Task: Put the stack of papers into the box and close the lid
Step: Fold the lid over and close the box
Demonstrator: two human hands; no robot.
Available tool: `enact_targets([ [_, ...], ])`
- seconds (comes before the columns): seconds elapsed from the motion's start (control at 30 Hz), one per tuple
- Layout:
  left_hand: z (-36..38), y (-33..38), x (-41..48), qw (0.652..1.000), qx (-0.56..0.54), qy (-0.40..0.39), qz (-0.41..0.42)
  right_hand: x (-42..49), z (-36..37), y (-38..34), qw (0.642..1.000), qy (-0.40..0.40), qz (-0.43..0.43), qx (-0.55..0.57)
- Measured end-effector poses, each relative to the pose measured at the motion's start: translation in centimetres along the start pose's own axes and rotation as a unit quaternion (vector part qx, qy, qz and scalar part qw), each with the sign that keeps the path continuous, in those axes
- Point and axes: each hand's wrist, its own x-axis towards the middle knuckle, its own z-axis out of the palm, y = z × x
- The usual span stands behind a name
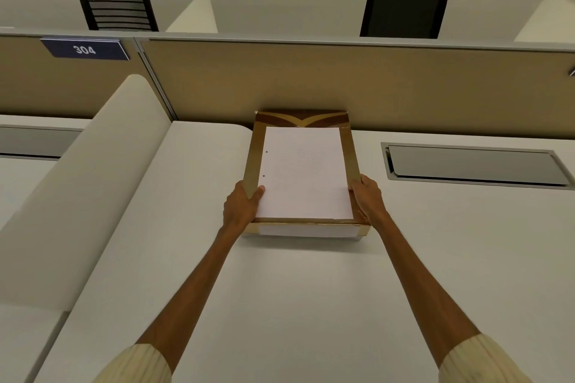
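Papers going into the box

Both hands, left hand point(241, 207) and right hand point(367, 196), grip the white punched paper stack point(303, 172) at its sides, seating it inside the shallow gold-and-brown cardboard box point(350, 146) on the pale bench point(280, 289). Next comes closing the lid, which seems to stand open at the back.

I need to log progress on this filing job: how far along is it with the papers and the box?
Not done yet: the stack of papers lies on top of the gold box, not visibly inside. In hand: the left hand and right hand hold the box's near corners, left thumb on the paper. Whether the box is open I cannot tell. Left: papers in, lid shut.
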Motion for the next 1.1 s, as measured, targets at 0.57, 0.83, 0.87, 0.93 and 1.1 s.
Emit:
enact_targets([
  [0.57, 2.1, -1.1, -0.5, 0.998, 0.039, 0.038, 0.033, -0.3, 2.2, 2.2, 0.989, 0.009, -0.074, -0.126],
  [0.83, 1.7, -1.6, 0.4, 0.996, 0.079, 0.026, 0.023, 0.3, 1.7, 2.3, 0.995, -0.008, -0.062, -0.082],
  [0.87, 1.3, -1.7, 0.9, 0.997, 0.066, 0.022, 0.027, 0.7, 1.5, 2.0, 0.996, -0.006, -0.055, -0.064],
  [0.93, 0.5, -1.2, 2.6, 0.999, 0.012, 0.027, 0.030, 2.1, 1.0, 0.8, 0.998, 0.024, -0.047, -0.017],
  [1.1, -1.0, 2.1, 8.4, 0.985, -0.164, 0.046, 0.005, 7.1, 0.2, -3.5, 0.989, 0.115, -0.014, 0.091],
])
